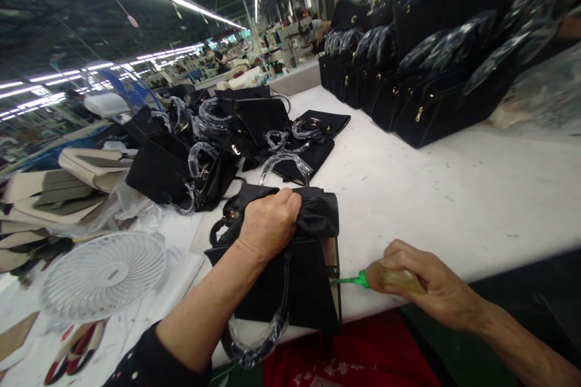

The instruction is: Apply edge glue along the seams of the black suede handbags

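Observation:
A black handbag (304, 290) lies on the white table in front of me, its wrapped handle hanging over the near edge. My left hand (271, 221) is closed on the bunched black lining at the bag's top. In my right hand (422, 278) is a glue bottle (379, 276), yellowish and translucent with a green nozzle. The nozzle's thin tip reaches the bag's right side edge, where a beige strip shows. Whether the tip touches the strip is hard to make out. My left fingertips are partly hidden in the lining.
Black bags with plastic-wrapped handles lie piled (158, 163) behind and left. A row of upright black bags (408, 97) stands at the back right. A white fan (109, 275) sits at left, near beige bag pieces (54, 193). The white table (454, 193) has loose thread bits.

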A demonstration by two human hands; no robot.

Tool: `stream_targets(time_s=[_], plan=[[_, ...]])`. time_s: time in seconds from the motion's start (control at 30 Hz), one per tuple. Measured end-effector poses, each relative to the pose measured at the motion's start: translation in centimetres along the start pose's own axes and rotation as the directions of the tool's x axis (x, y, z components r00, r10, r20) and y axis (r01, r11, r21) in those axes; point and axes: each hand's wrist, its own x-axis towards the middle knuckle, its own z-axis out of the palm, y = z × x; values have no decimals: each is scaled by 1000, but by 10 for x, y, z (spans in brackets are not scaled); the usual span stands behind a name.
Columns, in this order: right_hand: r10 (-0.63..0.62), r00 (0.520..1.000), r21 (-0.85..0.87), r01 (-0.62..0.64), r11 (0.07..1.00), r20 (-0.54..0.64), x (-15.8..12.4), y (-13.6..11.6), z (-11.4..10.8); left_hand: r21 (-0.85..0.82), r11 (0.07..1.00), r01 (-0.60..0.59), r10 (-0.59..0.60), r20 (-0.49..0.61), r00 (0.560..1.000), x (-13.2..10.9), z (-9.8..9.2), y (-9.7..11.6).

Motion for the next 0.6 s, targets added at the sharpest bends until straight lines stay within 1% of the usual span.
stream_targets(time_s=[0.07, 0.23, 0.33, 0.43, 0.53, 0.6], plan=[[-12, 1000, -4, 12, 1000, -23, -1, 0, 1, 8, 1000, 11, -11, 7, 1000, -1, 1, -1], [-20, 997, -21, 22, 1000, 68, -2, -5, 6, -4, 1000, 6, -6, 2, 1000, -5, -3, -4], [-32, 999, -51, 33, 998, 15, -2, -6, 6, -20, 1000, 1, -1, -22, 1000, -12, -13, -8], [-38, 998, -118, 32, 992, -50, 2, -2, 3, -34, 999, -35, 30, -132, 991, -21, -26, -14], [-59, 992, -225, 33, 974, -109, 10, 2, 0, -51, 994, -100, 83, -268, 960, -30, -36, -16], [-85, 987, -283, 42, 958, -140, 14, 5, -1, -74, 987, -142, 113, -310, 944, -35, -40, -15]])
